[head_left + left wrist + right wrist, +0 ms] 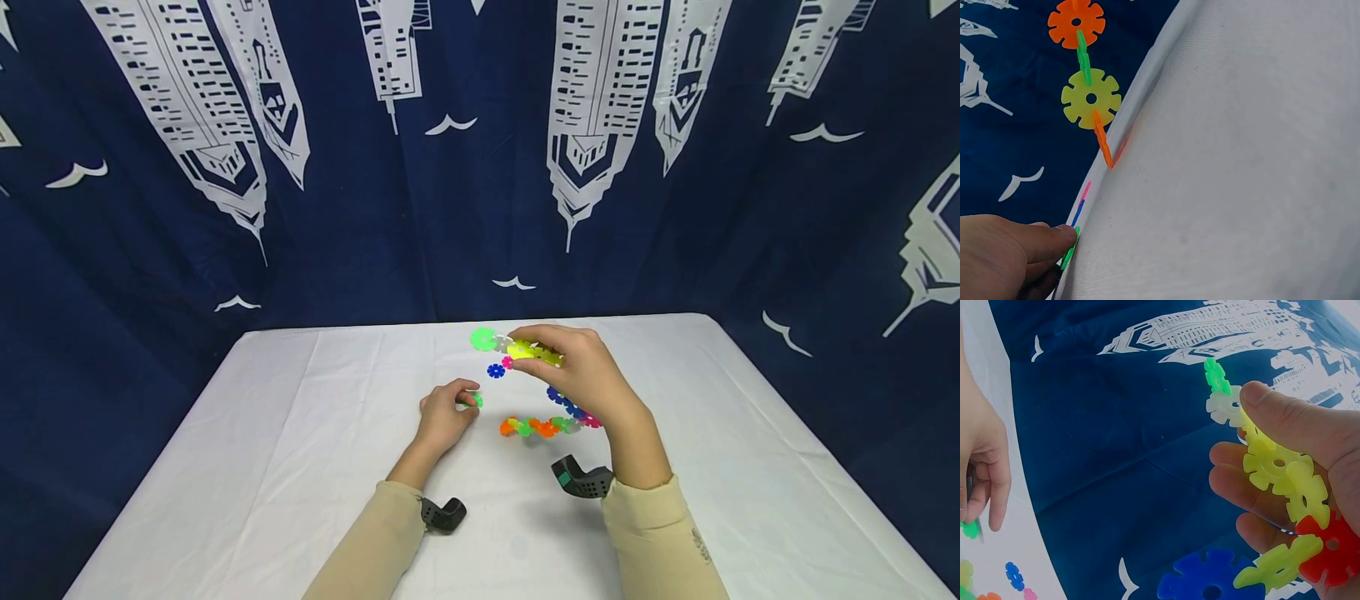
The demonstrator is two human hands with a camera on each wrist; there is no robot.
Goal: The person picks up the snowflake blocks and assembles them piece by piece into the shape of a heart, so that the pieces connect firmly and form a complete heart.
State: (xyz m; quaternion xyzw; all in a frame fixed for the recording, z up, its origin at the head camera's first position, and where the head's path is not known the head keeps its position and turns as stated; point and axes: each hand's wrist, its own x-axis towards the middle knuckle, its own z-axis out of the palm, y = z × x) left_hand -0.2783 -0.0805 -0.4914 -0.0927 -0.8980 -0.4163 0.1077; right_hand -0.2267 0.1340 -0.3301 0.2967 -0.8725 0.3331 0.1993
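Note:
My right hand is raised above the table and grips a chain of interlocked snowflake discs between thumb and fingers. A green disc and a whitish one lead that chain, with yellow ones under the fingers. Below, the chain continues through red and blue discs, then curves round to an orange end low over the table. My left hand is down at the tabletop, its thumb and finger pinching a loose green disc.
A loose blue disc and a pink disc lie beyond my left hand. White cloth covers the table. Behind its far edge hangs a dark blue curtain with white building shapes.

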